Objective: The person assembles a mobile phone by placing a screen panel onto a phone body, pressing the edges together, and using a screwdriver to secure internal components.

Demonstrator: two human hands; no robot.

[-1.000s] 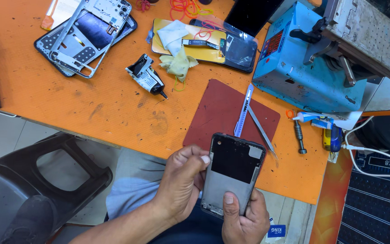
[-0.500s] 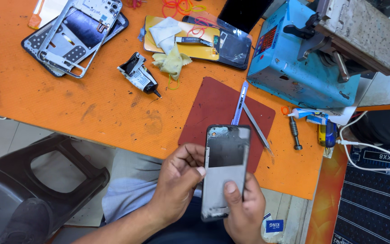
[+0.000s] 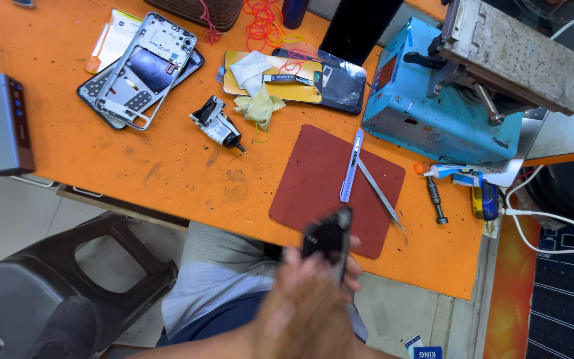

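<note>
Both my hands are blurred with motion at the bottom centre, over my lap and in front of the orange table [image 3: 167, 166]. A dark phone body [image 3: 327, 239] stands turned almost edge-on between them. My left hand [image 3: 293, 302] covers its lower part from the near side. The fingers of my right hand [image 3: 352, 269] curl around its right edge, and the rest of that hand is hidden behind the left one. The phone's top reaches the near edge of a dark red mat [image 3: 313, 179].
A utility knife [image 3: 351, 166] and tweezers [image 3: 380, 194] lie on the mat. A blue machine [image 3: 433, 113] stands at the right, with a screwdriver [image 3: 435, 199] near it. Phone frames [image 3: 144, 70], a yellow cloth [image 3: 257, 106], a grey box [image 3: 1, 123] and a black stool [image 3: 54, 286] are to the left.
The phone was flat and face up in both hands; now it is turned edge-on and the hands are blurred. The view has shifted, showing more of the table's left side.
</note>
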